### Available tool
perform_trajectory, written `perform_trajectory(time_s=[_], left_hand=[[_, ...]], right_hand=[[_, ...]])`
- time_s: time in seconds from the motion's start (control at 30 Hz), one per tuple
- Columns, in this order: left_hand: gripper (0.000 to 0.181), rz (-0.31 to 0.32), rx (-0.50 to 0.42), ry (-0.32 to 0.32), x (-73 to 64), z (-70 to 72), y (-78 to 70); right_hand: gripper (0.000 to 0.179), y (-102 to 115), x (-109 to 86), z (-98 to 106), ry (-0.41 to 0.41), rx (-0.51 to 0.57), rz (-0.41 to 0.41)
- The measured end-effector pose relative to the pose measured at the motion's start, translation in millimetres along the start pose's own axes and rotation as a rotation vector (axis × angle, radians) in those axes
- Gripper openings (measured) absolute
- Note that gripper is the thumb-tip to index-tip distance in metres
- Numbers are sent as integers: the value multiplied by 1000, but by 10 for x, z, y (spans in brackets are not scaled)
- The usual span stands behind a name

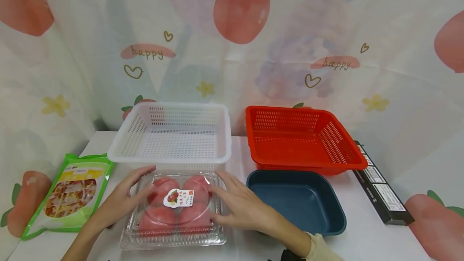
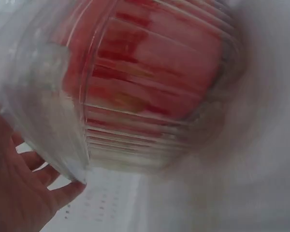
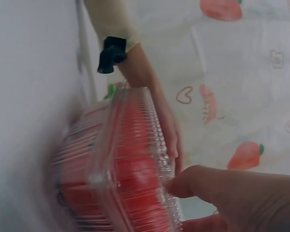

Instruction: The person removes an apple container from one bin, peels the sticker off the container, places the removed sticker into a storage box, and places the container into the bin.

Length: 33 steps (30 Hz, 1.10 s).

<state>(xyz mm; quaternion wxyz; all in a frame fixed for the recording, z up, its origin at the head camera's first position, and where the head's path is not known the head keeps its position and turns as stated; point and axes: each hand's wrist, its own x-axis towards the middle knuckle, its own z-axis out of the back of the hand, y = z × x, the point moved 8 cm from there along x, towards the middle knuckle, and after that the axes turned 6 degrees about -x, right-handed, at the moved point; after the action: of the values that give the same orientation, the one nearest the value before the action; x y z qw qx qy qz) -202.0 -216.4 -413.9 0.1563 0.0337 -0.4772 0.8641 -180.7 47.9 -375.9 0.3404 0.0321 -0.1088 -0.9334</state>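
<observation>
A clear plastic clamshell box (image 1: 174,228) of several large red round fruits (image 1: 157,218) lies at the front of the table, with a white printed label (image 1: 179,198) on its lid. My left hand (image 1: 121,200) grips its left side, thumb over the lid and fingers toward the back corner. In the left wrist view, fingers (image 2: 67,193) bend round the box's clear rim. On the opposite side, my right hand (image 1: 239,204) holds the box with spread fingers. The right thumb (image 3: 191,181) presses against the lid's ridged wall in the right wrist view.
Behind the box stands a white perforated basket (image 1: 222,132), with a red basket (image 1: 261,160) to its right. A dark blue basin (image 1: 308,204) sits right of the hands. A green-edged food bag (image 1: 72,188) lies left; a long black box (image 1: 380,188) lies far right.
</observation>
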Motion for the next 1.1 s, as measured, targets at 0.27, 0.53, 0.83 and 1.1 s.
perform_trajectory(time_s=[0.27, 0.53, 0.83, 1.1], left_hand=[[42, -37, -180, 26, 104, -30, 80], [37, -10, -252, 64, 133, -97, 158], [41, -41, -315, 123, 132, -126, 180], [43, -5, -310, 129, 129, -128, 197]], right_hand=[[49, 126, 89, 164, -90, 57, 93], [37, 301, 233, 252, -135, 135, 140], [38, 540, 469, 213, -96, 120, 187], [37, 714, 673, 137, -82, 98, 259]])
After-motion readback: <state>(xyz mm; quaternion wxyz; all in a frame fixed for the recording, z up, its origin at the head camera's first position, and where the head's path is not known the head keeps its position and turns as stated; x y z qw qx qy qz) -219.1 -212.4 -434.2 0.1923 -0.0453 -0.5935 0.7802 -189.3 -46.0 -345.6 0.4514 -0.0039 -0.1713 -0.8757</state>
